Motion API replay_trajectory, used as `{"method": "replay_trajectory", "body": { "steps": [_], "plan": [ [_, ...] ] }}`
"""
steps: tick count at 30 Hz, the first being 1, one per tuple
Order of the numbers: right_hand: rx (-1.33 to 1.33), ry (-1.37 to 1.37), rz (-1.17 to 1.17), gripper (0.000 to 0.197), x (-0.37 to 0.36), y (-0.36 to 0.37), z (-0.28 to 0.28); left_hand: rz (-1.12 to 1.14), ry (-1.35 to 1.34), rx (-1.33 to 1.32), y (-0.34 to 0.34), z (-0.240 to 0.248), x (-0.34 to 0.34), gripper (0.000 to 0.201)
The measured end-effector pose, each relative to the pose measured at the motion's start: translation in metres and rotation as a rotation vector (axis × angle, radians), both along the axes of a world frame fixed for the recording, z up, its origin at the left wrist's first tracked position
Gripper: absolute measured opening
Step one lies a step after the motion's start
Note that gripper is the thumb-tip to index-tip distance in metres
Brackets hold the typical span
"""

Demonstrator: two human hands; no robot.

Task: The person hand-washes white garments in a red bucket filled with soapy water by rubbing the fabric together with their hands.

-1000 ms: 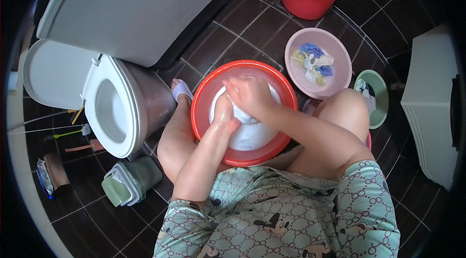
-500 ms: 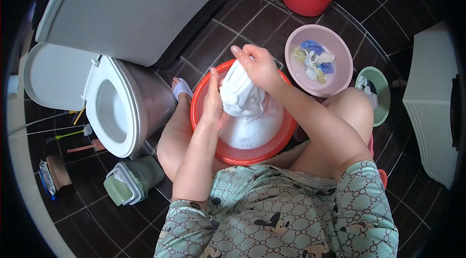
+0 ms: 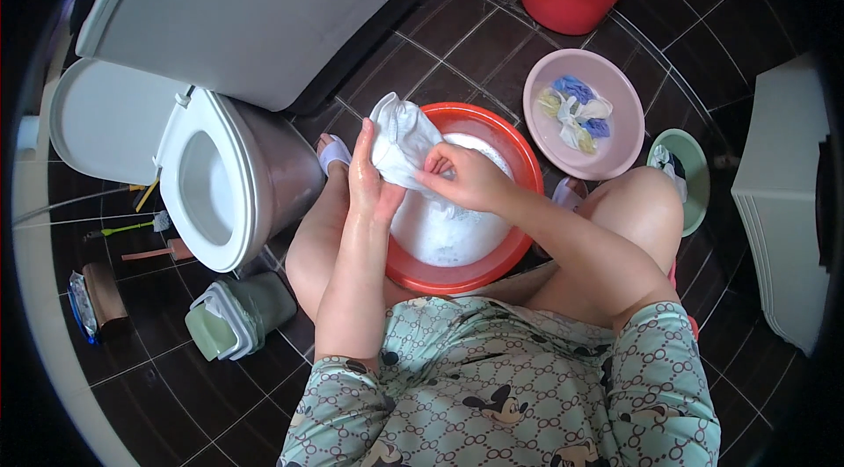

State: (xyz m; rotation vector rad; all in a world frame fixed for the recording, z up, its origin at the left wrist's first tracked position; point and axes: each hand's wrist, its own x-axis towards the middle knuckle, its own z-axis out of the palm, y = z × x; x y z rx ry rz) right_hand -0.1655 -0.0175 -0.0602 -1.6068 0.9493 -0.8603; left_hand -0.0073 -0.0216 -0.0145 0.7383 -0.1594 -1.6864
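A wet white cloth garment (image 3: pixel 396 137) is held up over the left side of an orange-red basin (image 3: pixel 527 155), its exact kind hard to make out. White suds (image 3: pixel 448 243) fill much of the basin, which stands on the floor between my knees. My left hand (image 3: pixel 373 181) supports the garment from the left, thumb pointing up along its edge and fingers beneath it. On the garment's lower right part, my right hand (image 3: pixel 466 178) has its fingertips curled in a pinch on the fabric. Both hands look wet.
A pink basin (image 3: pixel 538 137) with small blue, white and yellow cloths stands at right, beside a green basin (image 3: pixel 697 203) holding clothes. Behind is a red bucket (image 3: pixel 571 1). At left are a toilet (image 3: pixel 180 234), a lidded bin (image 3: pixel 272 304) and brushes (image 3: pixel 132 228). A white cabinet (image 3: pixel 778 194) flanks the right.
My right hand has come down from the garment's top to its lower right side. The garment has shifted left and now stands spread up against my left hand.
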Motion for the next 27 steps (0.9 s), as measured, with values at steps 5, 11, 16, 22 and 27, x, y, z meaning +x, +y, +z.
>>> {"method": "replay_trajectory", "body": {
  "steps": [5,11,16,22,27],
  "plan": [
    [-0.241,0.287,0.052,0.020,-0.017,-0.002,0.002,-0.123,-0.164,-0.096,0.004,0.004,0.010,0.036],
    [-0.248,0.090,0.040,0.029,-0.016,-0.017,0.039,-0.168,-0.367,-0.023,-0.001,0.003,0.006,0.034],
    [-0.172,0.223,0.067,0.024,-0.005,-0.005,0.013,-0.086,-0.343,0.061,-0.002,0.007,-0.003,0.029],
    [0.247,-0.025,0.155,0.019,-0.015,-0.023,-0.010,-0.015,-0.719,-0.005,-0.003,-0.005,0.004,0.044],
    [0.837,-0.329,-0.061,0.017,-0.017,-0.026,0.023,-0.035,-1.553,-0.397,0.016,-0.023,-0.004,0.032]
  ]
}}
